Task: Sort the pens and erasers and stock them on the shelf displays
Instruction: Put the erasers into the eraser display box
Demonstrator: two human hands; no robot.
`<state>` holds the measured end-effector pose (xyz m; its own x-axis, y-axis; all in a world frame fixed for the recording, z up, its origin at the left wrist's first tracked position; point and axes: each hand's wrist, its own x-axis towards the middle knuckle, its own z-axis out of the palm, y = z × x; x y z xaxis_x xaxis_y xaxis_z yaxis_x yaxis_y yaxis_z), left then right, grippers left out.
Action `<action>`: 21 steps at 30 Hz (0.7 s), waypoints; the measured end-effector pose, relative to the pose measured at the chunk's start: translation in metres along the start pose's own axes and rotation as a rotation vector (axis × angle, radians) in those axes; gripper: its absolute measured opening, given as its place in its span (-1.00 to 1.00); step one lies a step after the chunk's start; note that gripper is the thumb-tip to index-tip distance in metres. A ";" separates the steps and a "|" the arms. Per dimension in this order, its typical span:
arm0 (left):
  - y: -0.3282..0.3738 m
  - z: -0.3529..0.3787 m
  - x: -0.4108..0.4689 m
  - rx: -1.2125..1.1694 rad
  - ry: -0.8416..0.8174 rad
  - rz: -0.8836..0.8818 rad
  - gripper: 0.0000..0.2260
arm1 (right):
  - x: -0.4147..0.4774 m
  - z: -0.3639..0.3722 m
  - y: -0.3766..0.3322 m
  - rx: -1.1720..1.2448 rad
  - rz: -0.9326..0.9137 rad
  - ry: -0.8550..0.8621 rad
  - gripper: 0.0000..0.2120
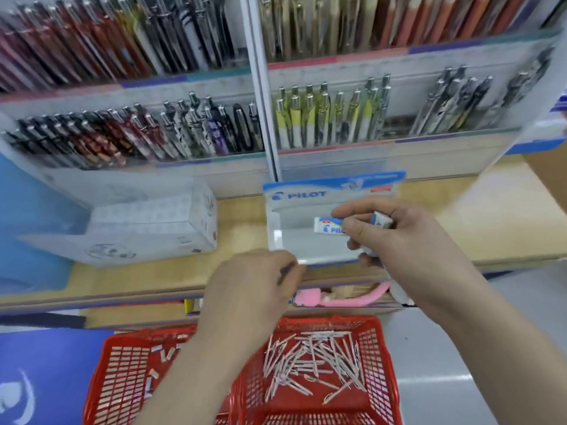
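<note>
Red basket, cut off at the bottom edge, holds loose pens beneath both forearms. Left hand curls at the front edge of the display tray; its fingertips are hidden, so a grip cannot be confirmed. Right hand, back upward, pinches an eraser over the tray, with further items bunched indistinctly in its palm.

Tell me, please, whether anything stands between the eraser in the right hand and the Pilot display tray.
Nothing visible does. The right hand holds the eraser just over the Pilot tray, whose floor looks bare beneath it; the left hand sits at the front rim, aside.
</note>
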<state>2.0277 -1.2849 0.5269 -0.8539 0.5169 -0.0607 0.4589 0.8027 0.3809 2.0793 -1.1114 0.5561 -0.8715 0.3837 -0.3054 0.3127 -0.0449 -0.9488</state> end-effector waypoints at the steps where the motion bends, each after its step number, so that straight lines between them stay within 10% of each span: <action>1: 0.000 0.001 -0.004 -0.072 -0.006 0.003 -0.77 | 0.008 0.006 0.000 -0.018 -0.015 -0.006 -0.88; 6: -0.006 0.001 -0.003 -0.442 0.191 -0.140 -0.97 | 0.042 0.039 0.011 -0.198 -0.064 0.096 -0.92; 14: -0.019 0.008 0.038 -0.374 0.117 -0.203 -0.51 | 0.052 0.060 0.029 -0.314 -0.045 0.201 -0.82; 21: -0.021 0.008 0.050 -0.388 0.102 -0.230 -0.69 | 0.049 0.064 0.027 -0.742 -0.152 0.251 -0.89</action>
<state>1.9776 -1.2732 0.5087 -0.9515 0.2907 -0.1006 0.1451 0.7123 0.6868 2.0207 -1.1530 0.5101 -0.8415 0.5361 -0.0660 0.4439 0.6167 -0.6501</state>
